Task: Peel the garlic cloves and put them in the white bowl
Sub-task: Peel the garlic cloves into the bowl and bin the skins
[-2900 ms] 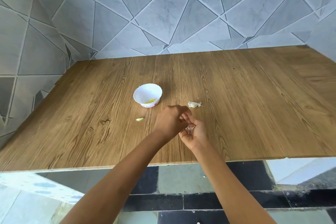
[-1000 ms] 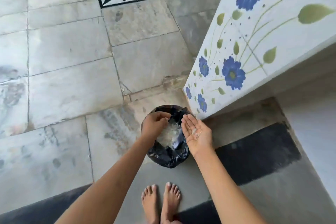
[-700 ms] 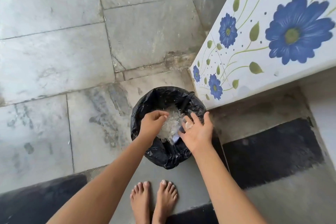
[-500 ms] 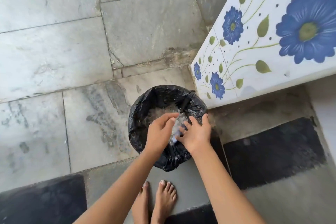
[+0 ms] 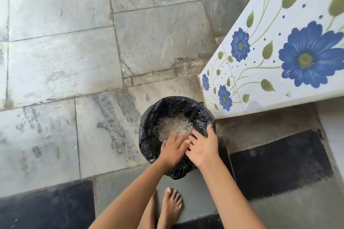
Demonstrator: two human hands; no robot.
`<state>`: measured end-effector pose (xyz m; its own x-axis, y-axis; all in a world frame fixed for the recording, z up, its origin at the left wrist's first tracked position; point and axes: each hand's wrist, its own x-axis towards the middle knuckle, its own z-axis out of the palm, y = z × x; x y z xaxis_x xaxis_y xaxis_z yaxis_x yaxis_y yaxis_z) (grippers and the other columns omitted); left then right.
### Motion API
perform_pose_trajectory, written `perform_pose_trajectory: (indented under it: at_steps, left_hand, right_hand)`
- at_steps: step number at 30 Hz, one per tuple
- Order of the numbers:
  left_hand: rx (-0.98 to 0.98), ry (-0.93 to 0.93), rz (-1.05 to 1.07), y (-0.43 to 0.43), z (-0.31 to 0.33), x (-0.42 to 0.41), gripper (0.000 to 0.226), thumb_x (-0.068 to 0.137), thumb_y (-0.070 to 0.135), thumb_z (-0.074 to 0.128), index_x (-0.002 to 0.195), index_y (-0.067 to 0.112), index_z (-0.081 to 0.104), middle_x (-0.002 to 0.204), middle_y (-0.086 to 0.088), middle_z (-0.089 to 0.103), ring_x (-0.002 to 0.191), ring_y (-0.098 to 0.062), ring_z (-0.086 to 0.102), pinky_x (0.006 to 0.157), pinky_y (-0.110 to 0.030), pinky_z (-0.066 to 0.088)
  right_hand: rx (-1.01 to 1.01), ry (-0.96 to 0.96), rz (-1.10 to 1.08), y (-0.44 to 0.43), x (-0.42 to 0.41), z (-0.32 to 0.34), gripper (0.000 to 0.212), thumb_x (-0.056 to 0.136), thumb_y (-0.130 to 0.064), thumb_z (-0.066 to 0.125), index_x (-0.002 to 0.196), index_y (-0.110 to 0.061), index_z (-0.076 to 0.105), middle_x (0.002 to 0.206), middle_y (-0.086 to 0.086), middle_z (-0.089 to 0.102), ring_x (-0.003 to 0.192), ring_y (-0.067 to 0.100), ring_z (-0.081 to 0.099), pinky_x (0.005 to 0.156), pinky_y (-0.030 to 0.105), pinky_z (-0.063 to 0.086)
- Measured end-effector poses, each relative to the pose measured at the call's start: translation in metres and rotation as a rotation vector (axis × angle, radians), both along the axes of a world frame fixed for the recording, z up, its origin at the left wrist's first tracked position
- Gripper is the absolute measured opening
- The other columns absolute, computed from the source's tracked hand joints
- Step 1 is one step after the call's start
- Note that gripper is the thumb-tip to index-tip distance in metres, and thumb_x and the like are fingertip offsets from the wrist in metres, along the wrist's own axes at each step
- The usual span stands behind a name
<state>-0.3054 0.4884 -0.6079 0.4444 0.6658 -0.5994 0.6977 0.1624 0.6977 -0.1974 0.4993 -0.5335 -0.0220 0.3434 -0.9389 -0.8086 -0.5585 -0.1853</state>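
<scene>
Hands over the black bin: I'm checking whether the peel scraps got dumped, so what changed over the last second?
The right hand, palm-up with peel bits a second ago, has turned palm-down; the left hand uncurled, and their straight fingers now meet over the black-lined bin. Neither holds anything visible. Bin, its pale peel heap and the flowered ledge stayed put.

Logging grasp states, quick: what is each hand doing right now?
Left hand: open, fingers straight, holding nothing, above the round black plastic-lined bin.
Right hand: open, fingers spread, holding nothing, beside the left hand.
</scene>
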Motion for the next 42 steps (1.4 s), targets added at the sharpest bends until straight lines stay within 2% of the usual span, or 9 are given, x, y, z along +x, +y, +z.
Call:
perform_pose_trajectory:
  at_steps: [2, 5, 10, 16, 19, 22, 25, 35, 42]
  left_hand:
    - [-0.04, 0.192, 0.084, 0.01, 0.0, -0.014, 0.049, 0.099, 0.035, 0.043, 0.146, 0.036, 0.03, 0.159, -0.002, 0.014, 0.146, -0.018, 0.015, 0.117, -0.042, 0.018]
    - [0.067, 0.076, 0.18, 0.027, 0.044, -0.019, 0.051, 0.095, 0.031, 0.054, 0.143, 0.03, 0.038, 0.156, 0.003, 0.023, 0.136, -0.014, 0.036, 0.11, -0.032, 0.032]
    - [0.277, 0.072, 0.193, 0.032, 0.166, -0.03, 0.05, 0.091, 0.027, 0.059, 0.14, 0.025, 0.044, 0.151, 0.005, 0.033, 0.124, -0.014, 0.049, 0.098, -0.023, 0.035]
    - [0.492, 0.033, 0.087, -0.015, 0.348, -0.045, 0.05, 0.089, 0.03, 0.06, 0.137, 0.027, 0.047, 0.147, 0.007, 0.039, 0.131, -0.017, 0.042, 0.107, -0.04, 0.037]
    - [0.556, -0.024, 0.048, -0.056, 0.432, -0.047, 0.046, 0.088, 0.036, 0.057, 0.133, 0.026, 0.052, 0.145, 0.006, 0.042, 0.132, -0.017, 0.039, 0.11, -0.035, 0.03]
    - [0.604, -0.151, 0.038, -0.096, 0.491, -0.037, 0.052, 0.081, 0.047, 0.052, 0.126, 0.021, 0.059, 0.137, 0.002, 0.051, 0.128, -0.018, 0.044, 0.107, -0.035, 0.032]
    - [0.658, -0.287, -0.021, -0.131, 0.53, -0.01, 0.045, 0.083, 0.037, 0.059, 0.125, 0.021, 0.06, 0.137, 0.001, 0.051, 0.127, -0.018, 0.046, 0.105, -0.038, 0.038]
    - [0.793, -0.532, -0.458, -0.269, 0.596, 0.139, 0.032, 0.085, 0.017, 0.067, 0.117, 0.017, 0.064, 0.126, 0.002, 0.059, 0.113, -0.019, 0.057, 0.088, -0.018, 0.036]
    - [0.83, -0.468, -0.647, -0.341, 0.614, 0.235, 0.029, 0.086, 0.014, 0.062, 0.115, 0.017, 0.066, 0.121, 0.0, 0.064, 0.102, -0.022, 0.061, 0.08, -0.024, 0.041]
  right_hand:
    - [0.045, -0.033, 0.026, -0.003, -0.001, 0.014, 0.068, 0.097, -0.059, 0.02, 0.144, -0.012, 0.037, 0.151, 0.01, 0.034, 0.141, 0.028, 0.027, 0.115, 0.042, 0.016]
    - [0.078, -0.192, 0.151, -0.013, -0.008, 0.041, 0.056, 0.1, -0.048, 0.028, 0.144, -0.013, 0.036, 0.148, 0.006, 0.039, 0.137, 0.023, 0.035, 0.112, 0.037, 0.024]
    - [0.191, -0.847, 0.454, -0.032, -0.019, 0.12, 0.044, 0.096, -0.018, 0.053, 0.139, -0.013, 0.044, 0.141, 0.004, 0.048, 0.124, 0.015, 0.047, 0.096, 0.021, 0.034]
    - [0.403, -1.498, 0.862, -0.085, -0.02, 0.272, 0.05, 0.091, -0.023, 0.054, 0.139, -0.011, 0.045, 0.139, 0.005, 0.05, 0.129, 0.023, 0.046, 0.109, 0.04, 0.03]
    - [0.442, -1.705, 0.841, -0.135, -0.014, 0.348, 0.051, 0.085, -0.025, 0.054, 0.133, -0.009, 0.051, 0.134, 0.008, 0.055, 0.125, 0.025, 0.051, 0.109, 0.048, 0.032]
    - [0.407, -1.884, 0.721, -0.186, -0.002, 0.407, 0.047, 0.082, -0.023, 0.058, 0.126, -0.006, 0.056, 0.127, 0.01, 0.06, 0.118, 0.026, 0.054, 0.103, 0.043, 0.037]
    - [0.326, -1.978, 0.585, -0.239, 0.013, 0.448, 0.049, 0.087, -0.03, 0.049, 0.129, -0.005, 0.055, 0.13, 0.012, 0.058, 0.121, 0.026, 0.052, 0.105, 0.04, 0.036]
    - [-0.054, -2.099, 0.117, -0.45, 0.102, 0.509, 0.047, 0.087, -0.031, 0.047, 0.12, -0.001, 0.061, 0.118, 0.015, 0.064, 0.105, 0.032, 0.062, 0.087, 0.043, 0.052]
    - [-0.349, -2.037, 0.159, -0.554, 0.159, 0.522, 0.049, 0.086, -0.033, 0.042, 0.114, 0.001, 0.064, 0.112, 0.018, 0.066, 0.101, 0.034, 0.064, 0.085, 0.044, 0.052]
